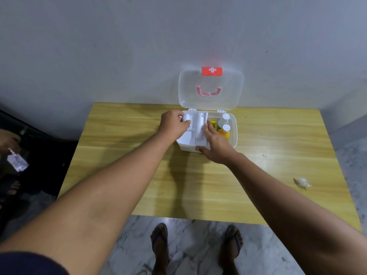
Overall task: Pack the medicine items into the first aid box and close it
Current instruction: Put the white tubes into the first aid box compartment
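Grips a white roll (186,118) in the left hand (173,123), fingers curled, over the first aid box (235,132). Rests the right hand (216,144), fingers straight, on its tray (186,137).

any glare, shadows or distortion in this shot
Head view: wide-angle lens stretches the forearms; they cast soft shadows on the table before the first aid box; pale sheen beside the right hand; print on the left hand's white roll is blurred.

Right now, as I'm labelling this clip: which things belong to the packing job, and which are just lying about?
Job: first aid box, white tray, white roll in left hand, white tube, orange bottle, clear bottle, yellow pack.
Lying about: crumpled wrapper, tag in another person's hand.
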